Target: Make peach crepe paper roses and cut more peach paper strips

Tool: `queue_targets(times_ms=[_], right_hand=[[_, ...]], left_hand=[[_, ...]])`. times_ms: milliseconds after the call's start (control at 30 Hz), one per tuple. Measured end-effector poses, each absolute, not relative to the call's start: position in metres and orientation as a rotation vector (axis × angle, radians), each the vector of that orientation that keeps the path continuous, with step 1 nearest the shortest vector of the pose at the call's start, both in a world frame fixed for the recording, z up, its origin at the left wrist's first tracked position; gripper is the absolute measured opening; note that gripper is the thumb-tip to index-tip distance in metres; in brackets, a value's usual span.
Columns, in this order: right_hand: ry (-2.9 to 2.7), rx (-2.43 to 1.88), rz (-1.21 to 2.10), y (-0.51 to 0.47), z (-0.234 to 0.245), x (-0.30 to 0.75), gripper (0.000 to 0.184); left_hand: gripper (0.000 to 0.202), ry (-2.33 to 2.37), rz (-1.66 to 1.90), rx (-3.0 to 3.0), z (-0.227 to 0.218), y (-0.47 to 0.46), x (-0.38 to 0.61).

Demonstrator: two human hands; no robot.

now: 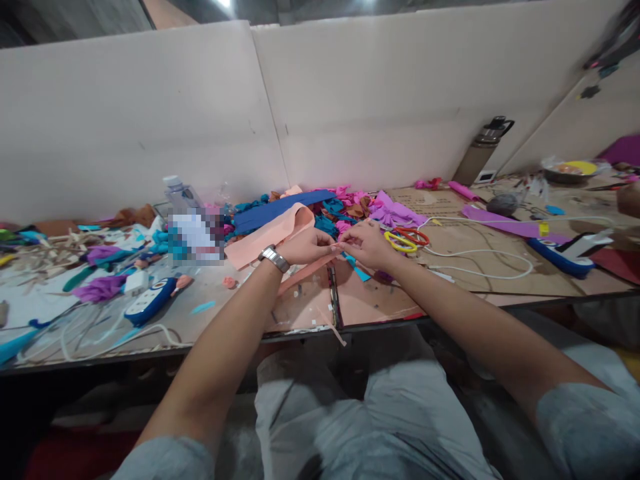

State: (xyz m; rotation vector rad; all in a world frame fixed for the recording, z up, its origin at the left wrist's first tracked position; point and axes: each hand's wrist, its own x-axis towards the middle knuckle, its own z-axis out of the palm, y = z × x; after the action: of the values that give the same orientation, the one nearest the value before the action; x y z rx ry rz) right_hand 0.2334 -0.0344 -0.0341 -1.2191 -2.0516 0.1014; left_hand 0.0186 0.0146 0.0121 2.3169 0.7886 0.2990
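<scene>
Both my hands meet over the middle of the table. My left hand (306, 247), with a metal watch (273, 258) on the wrist, pinches a peach foam strip (305, 270) that trails down toward the table's front edge. My right hand (367, 243) pinches the same strip at its upper end, fingertips touching those of the left. A wider peach foam band (273, 233) lies just behind my left hand. Scissors with yellow and red handles (406, 239) lie right beside my right hand.
A pile of blue, pink and purple foam scraps (345, 207) sits behind my hands. A plastic bottle (181, 197) stands at the left, a metal flask (481, 157) at the back right. Blue glue guns (150, 301) (563, 257) and white cables (480, 263) lie either side.
</scene>
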Motion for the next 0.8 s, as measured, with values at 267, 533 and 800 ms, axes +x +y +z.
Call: queue_targets(times_ms=[267, 533, 800], right_hand=[[-2.13, -1.111, 0.02, -0.0381, -0.0283, 0.2327, 0.016], [-2.185, -1.021, -0.059, -0.041, -0.027, 0.2353, 0.022], [-2.206, -0.987, -0.065, -0.04, -0.0275, 0.2363, 0.02]], left_hand=[[0.029, 0.713, 0.209, 1.742, 0.0121, 0.0213, 0.0123], [0.02, 0.72, 0.238, 1.562, 0.0164, 0.0177, 0.0129], [0.025, 0.719, 0.321, 1.529, 0.012, 0.0169, 0.0138]])
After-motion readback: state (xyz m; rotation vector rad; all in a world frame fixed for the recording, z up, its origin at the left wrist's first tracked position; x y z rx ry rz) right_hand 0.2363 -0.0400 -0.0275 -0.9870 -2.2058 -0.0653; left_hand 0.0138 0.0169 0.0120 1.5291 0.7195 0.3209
